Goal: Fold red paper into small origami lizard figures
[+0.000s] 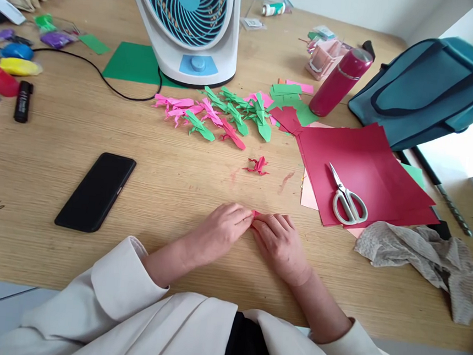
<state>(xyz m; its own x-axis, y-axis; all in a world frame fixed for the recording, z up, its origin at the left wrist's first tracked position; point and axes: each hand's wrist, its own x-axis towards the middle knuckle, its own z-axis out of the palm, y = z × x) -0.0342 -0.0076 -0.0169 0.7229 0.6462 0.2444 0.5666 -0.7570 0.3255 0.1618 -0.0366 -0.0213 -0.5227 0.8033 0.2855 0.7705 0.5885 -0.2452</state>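
Between my fingertips is a small piece of folded red paper (255,214), mostly covered by the fingers. My left hand (229,226) is closed on its left side, and my right hand (279,242) pinches it from the right; both rest low over the wooden table. Just beyond them lies a small red origami figure (257,165) with thin bent legs. Farther back, several folded paper figures (221,112) in green, pink and red are gathered in a loose pile.
A white fan (197,30) stands at the back. To the right, scissors (346,198) lie on red paper sheets (385,179), near a crumpled cloth (420,260), a red bottle (340,81) and a teal bag (434,90). A black phone (96,192) lies left.
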